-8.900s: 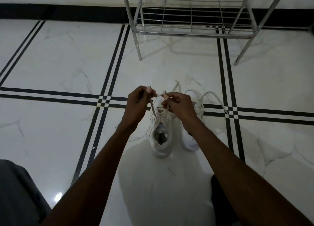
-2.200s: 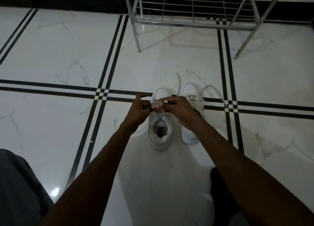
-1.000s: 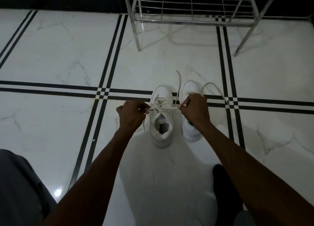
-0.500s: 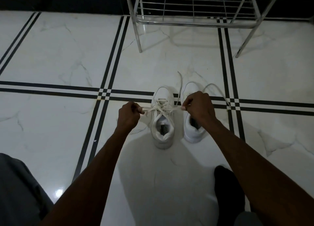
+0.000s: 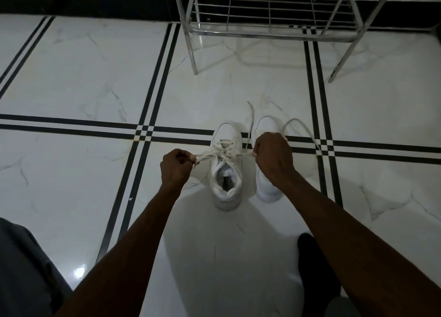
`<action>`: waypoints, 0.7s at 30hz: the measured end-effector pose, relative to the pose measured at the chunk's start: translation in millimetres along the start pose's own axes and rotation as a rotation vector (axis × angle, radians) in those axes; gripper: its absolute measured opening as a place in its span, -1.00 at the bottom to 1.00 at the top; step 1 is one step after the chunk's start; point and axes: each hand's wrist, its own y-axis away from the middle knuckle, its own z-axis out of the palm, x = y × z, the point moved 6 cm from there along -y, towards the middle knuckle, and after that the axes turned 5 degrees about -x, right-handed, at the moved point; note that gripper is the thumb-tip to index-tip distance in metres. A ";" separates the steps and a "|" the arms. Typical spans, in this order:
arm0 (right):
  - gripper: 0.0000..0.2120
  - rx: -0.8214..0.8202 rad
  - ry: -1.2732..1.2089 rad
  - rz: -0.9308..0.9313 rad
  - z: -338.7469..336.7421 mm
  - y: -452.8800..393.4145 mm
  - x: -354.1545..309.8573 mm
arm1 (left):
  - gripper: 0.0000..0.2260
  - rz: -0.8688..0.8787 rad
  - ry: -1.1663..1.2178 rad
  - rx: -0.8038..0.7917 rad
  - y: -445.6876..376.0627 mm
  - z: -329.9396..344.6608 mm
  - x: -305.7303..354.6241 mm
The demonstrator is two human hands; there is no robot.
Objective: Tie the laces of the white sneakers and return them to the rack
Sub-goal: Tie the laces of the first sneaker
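Here: white sneakers on glossy marble floor [image 5: 71,73], before wire metal rack [image 5: 269,16].
Left hand [image 5: 175,167] and right hand [image 5: 272,157] each pinch the left sneaker's [image 5: 226,173] flat laces [image 5: 223,151] taut; right sneaker [image 5: 267,188] loose-laced; insole label unreadable.

Two white sneakers [image 5: 226,171] on marble floor [image 5: 71,78], left hand [image 5: 175,167] and right hand [image 5: 272,155] pulling laces [image 5: 214,155] apart, rack [image 5: 269,18] behind

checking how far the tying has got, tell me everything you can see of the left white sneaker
The left white sneaker stands upright on the marble floor, toe pointing toward the metal rack, beside its partner. It looks like smooth white leather with a padded collar and a dark label on the insole. Its laces cross over the tongue and are pulled taut sideways: the left hand grips one end, the right hand the other.
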 end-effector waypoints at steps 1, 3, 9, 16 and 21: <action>-0.94 0.008 -0.011 -0.021 -1.2 -1.9 -0.2 | -0.88 0.031 -0.013 -0.017 -2.3 -1.4 3.1; -0.91 -0.046 0.003 -0.064 -2.4 -6.8 -3.1 | -0.89 0.081 -0.066 -0.048 -5.3 -3.3 9.6; -0.46 -0.187 -0.065 -0.188 -4.6 -2.9 -53.1 | -0.84 0.287 -0.198 -0.120 -1.2 9.3 33.0; -0.88 -0.128 -0.216 -0.162 1.8 3.5 -62.6 | -0.82 0.335 -0.221 -0.240 0.9 31.6 33.5; -0.89 -0.207 -0.389 -0.043 -3.7 -2.6 -44.2 | -0.83 0.311 -0.195 -0.245 6.1 33.8 32.5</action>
